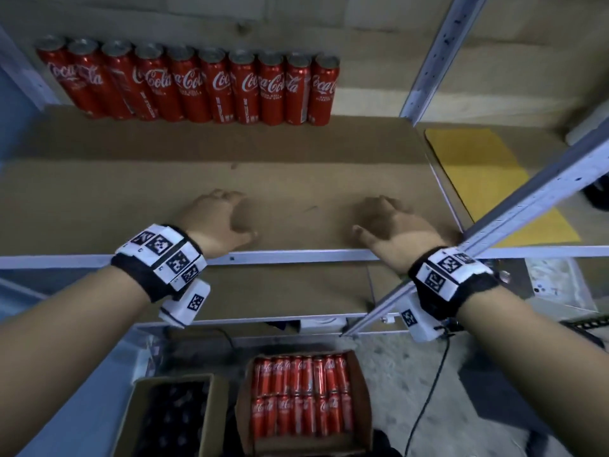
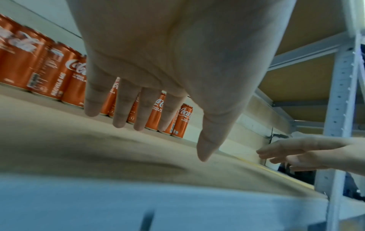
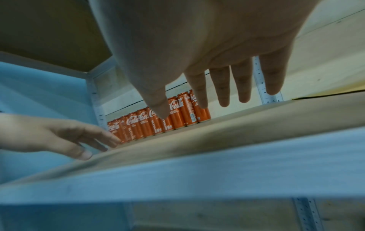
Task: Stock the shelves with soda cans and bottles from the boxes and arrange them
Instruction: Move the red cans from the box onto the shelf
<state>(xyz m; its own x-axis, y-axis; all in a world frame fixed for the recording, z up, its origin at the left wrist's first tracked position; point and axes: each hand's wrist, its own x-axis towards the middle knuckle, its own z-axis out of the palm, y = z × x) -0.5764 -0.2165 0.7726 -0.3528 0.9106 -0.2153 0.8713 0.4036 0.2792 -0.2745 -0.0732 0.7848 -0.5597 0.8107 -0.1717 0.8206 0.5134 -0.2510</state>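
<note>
A row of several red Coca-Cola cans [image 1: 194,87] stands upright along the back of the brown shelf board [image 1: 131,192]; the same cans [image 2: 180,120] [image 3: 177,112] appear in both wrist views. My left hand [image 1: 217,216] [image 2: 150,121] hovers palm down over the shelf's front part, fingers straight and spread, holding nothing. My right hand [image 1: 385,222] [image 3: 217,100] hovers the same way to its right, also empty. Both hands are well in front of the cans.
On the floor below, an open cardboard box [image 1: 357,374] holds several red cans, and a box [image 1: 138,407] to its left holds dark bottles. Metal shelf uprights [image 1: 438,57] stand at the right; a diagonal rail [image 1: 527,199] passes by my right wrist. A black cable [image 1: 431,390] trails on the floor.
</note>
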